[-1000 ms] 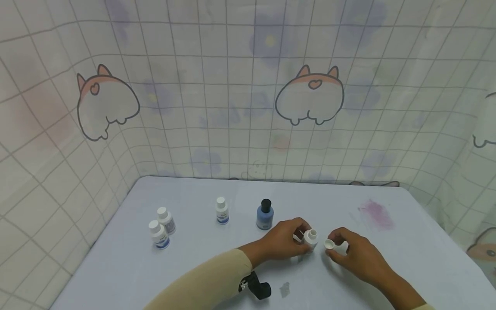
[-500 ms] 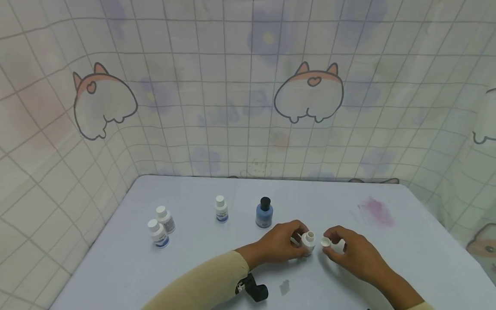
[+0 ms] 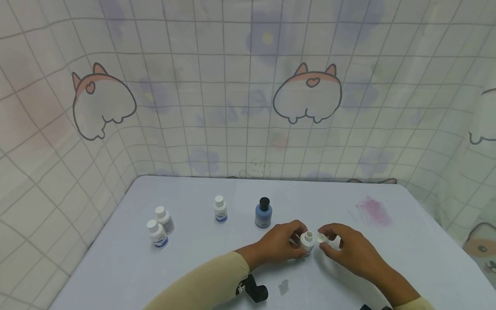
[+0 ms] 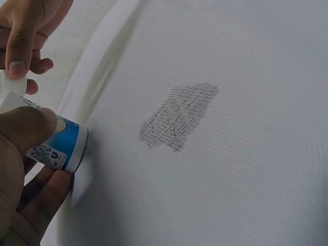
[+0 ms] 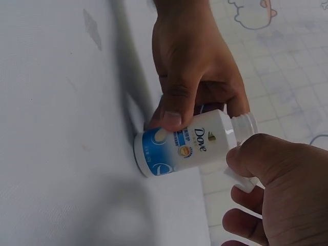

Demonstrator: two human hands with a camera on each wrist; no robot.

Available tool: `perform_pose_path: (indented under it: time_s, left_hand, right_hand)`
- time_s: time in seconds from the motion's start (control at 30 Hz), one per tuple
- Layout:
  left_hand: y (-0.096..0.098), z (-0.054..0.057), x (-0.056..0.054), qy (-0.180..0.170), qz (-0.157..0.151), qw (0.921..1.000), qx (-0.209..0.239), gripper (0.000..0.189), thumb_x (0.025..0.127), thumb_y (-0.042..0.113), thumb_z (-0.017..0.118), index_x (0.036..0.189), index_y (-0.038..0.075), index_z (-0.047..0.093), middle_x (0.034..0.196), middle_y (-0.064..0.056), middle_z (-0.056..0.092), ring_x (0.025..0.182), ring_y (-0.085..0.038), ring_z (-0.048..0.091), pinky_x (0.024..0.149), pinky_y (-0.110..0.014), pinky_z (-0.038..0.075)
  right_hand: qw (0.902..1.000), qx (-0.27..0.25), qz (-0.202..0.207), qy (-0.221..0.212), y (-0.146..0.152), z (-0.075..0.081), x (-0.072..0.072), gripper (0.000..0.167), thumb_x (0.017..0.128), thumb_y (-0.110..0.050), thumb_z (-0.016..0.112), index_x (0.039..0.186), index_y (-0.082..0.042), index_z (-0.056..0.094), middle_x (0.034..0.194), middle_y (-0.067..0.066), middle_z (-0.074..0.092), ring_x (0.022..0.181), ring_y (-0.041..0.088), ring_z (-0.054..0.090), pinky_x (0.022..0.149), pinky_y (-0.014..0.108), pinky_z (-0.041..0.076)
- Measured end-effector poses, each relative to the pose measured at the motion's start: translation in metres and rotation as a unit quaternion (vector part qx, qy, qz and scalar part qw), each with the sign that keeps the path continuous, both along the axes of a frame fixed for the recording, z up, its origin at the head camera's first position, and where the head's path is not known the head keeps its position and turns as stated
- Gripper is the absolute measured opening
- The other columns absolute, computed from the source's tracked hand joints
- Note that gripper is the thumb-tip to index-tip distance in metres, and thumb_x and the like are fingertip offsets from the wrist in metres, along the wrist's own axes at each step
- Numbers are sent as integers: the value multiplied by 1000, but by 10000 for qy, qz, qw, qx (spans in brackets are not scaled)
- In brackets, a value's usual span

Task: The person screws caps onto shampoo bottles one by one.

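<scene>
Gripped in my left hand (image 3: 280,244) is a small white Dove bottle (image 3: 307,244), its threaded mouth uncovered and upward in the head view. A blue band circles its lower part in the right wrist view, where the word Dove shows on the label (image 5: 189,143). My right hand (image 3: 354,249) pinches a white screw cap (image 3: 322,238) between thumb and fingers, just right of the bottle's mouth. The cap (image 5: 240,179) appears tilted, close beside the neck, and is partly hidden by the right thumb in the right wrist view.
On the white table (image 3: 193,271), a blue bottle with a black cap (image 3: 263,215) stands behind the left hand. Capped white bottles stand farther left: one alone (image 3: 221,210) and a pair (image 3: 158,234). A patterned curtain (image 3: 232,107) encloses the back and sides.
My right hand has moved left, bringing the cap closer to the bottle's mouth. The cap has turned so its hollow side faces the camera less. The left hand keeps its hold on the bottle.
</scene>
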State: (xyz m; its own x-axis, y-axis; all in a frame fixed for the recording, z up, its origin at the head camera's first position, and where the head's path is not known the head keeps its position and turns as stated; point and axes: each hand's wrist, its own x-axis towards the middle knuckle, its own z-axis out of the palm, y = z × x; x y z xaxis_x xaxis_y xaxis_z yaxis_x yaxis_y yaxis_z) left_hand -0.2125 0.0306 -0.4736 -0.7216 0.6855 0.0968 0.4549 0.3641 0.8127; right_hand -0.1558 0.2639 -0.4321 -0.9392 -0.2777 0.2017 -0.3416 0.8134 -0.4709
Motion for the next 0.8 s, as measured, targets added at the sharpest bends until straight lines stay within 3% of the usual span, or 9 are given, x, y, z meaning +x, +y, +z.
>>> perform_pose_path:
  time_s: [0.8]
  left_hand:
    - [1, -1, 0, 5, 154, 9998, -91, 49, 86, 11, 85, 125, 20, 57, 116, 13, 66, 101, 5, 60, 83, -11, 52]
  right_hand:
    - [9991, -140, 309, 256, -8, 13, -4, 32, 86, -15, 84, 115, -18, 71, 101, -9, 63, 79, 10, 53, 63, 25, 49]
